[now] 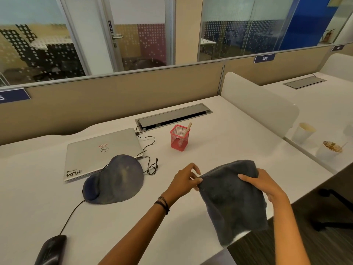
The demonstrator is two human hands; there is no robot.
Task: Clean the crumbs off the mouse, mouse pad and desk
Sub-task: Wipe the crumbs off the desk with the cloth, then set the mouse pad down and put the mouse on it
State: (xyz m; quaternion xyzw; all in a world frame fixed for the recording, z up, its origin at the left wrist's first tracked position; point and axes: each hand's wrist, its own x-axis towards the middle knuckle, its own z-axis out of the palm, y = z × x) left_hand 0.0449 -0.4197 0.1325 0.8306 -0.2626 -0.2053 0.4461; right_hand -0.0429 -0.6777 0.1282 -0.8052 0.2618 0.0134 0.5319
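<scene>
A dark grey cloth hangs above the white desk near its front right edge. My left hand pinches the cloth's upper left corner. My right hand grips its upper right side, fingers curled over the top. A dark blue mouse pad with a wrist rest lies to the left, partly overlapping a shut silver laptop. The black wired mouse sits at the bottom left near the desk's front edge, its cable running up to the pad.
A red mesh pen holder with a wooden stick stands behind the cloth. A black cable coils beside the laptop, leading to a grey cable hatch. Two used paper cups stand on the neighbouring desk at right, past a white divider.
</scene>
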